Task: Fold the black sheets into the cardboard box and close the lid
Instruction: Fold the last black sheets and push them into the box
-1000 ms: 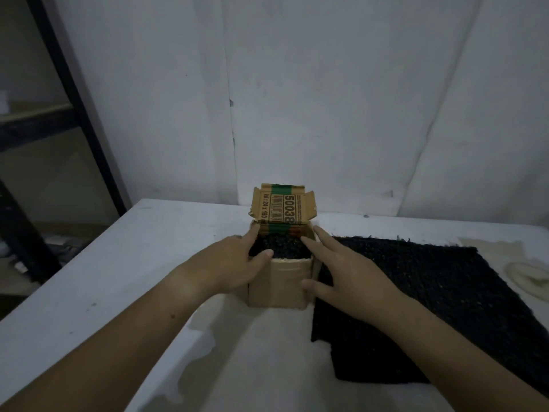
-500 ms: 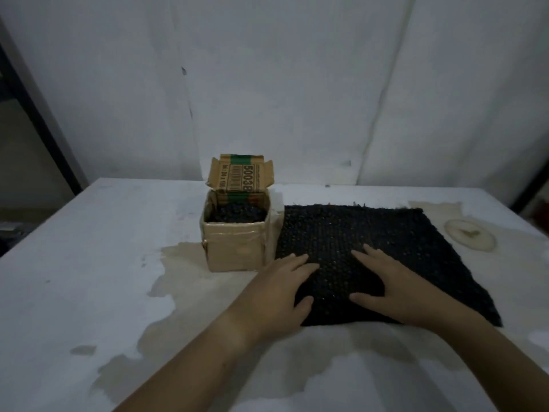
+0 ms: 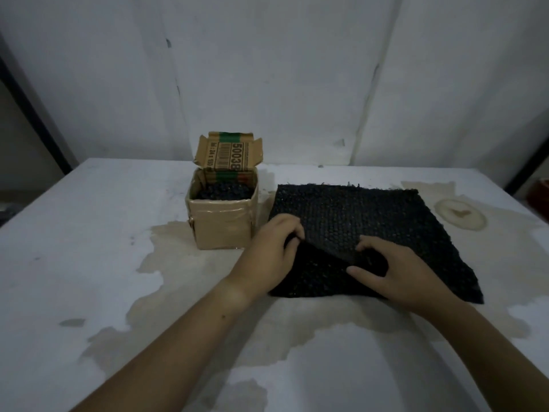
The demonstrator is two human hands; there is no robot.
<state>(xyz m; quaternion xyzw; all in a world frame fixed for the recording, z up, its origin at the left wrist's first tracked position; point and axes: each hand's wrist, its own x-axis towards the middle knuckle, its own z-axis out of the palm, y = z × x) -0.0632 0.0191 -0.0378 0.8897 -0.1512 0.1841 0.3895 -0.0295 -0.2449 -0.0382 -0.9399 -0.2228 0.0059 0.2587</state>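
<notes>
Two hands at work on stacked sheets. Left hand fingers curled round raised near edge of top black sheet. Right hand fingers curled, pinching same edge, thumb stretched out below it. Lower black sheet flat under both hands. Cardboard box just left of left fingers, not touching them. Lid open, upright at far side. Black material inside, close to rim. Everything on white stained bench. Round stain well beyond right fingers.
</notes>
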